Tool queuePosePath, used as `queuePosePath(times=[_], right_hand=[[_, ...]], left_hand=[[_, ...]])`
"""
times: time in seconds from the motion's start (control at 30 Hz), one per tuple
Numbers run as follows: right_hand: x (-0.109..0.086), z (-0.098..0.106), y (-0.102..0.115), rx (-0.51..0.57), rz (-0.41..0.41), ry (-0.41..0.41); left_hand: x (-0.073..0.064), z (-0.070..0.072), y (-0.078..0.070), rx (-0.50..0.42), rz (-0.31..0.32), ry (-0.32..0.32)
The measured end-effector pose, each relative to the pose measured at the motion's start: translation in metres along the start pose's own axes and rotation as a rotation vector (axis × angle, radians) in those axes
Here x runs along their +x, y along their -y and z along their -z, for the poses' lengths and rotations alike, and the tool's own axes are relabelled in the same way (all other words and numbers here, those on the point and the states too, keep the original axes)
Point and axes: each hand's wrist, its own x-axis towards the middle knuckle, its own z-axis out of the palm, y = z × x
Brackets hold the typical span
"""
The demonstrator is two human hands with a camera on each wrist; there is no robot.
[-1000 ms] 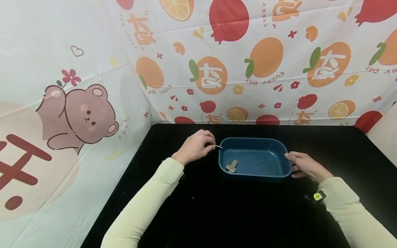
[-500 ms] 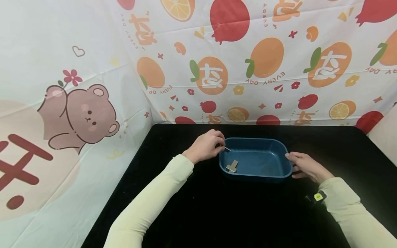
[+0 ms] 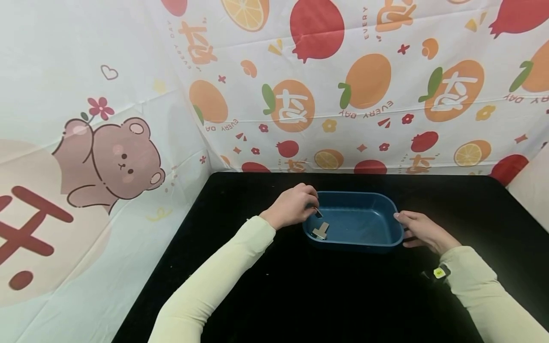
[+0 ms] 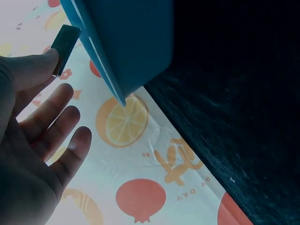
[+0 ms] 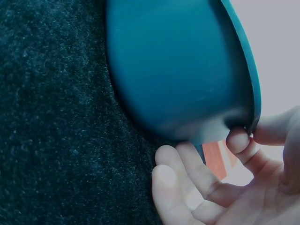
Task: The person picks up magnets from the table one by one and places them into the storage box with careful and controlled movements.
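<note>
My left hand (image 3: 292, 207) pinches a small flat metal piece (image 4: 67, 41), shaped like a USB stick, between thumb and index finger. It holds the piece over the left end of a blue plastic bin (image 3: 356, 226); the other fingers are spread apart in the left wrist view. Inside the bin, near its front left corner, similar metal pieces (image 3: 320, 230) lie together in a T shape. At the opposite end, my right hand (image 3: 422, 229) grips the bin's rim (image 5: 255, 89) between thumb and index finger, with its other fingers against or below the outer wall.
The bin stands on a black cloth-covered table (image 3: 334, 295). A white fruit-printed curtain (image 3: 326, 95) hangs behind the table's back edge, and a bear-printed sheet (image 3: 124, 157) hangs along the left side.
My left hand has moved right with the metal piece, from outside the bin's left rim to over its inside, and the piece now tilts downward. My right hand stays put.
</note>
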Motion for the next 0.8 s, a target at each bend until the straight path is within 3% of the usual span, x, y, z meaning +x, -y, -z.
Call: queuePosePath(times=[0.53, 0.8], right_hand=[[-0.0009, -0.0009, -0.0011, 0.007, -0.001, -0.005], [0.0003, 0.0, 0.0003, 0.004, -0.008, -0.003]], left_hand=[[0.0015, -0.0049, -0.0023, 0.023, -0.018, 0.013], [0.0023, -0.0075, -0.0039, 0.011, -0.019, 0.049]])
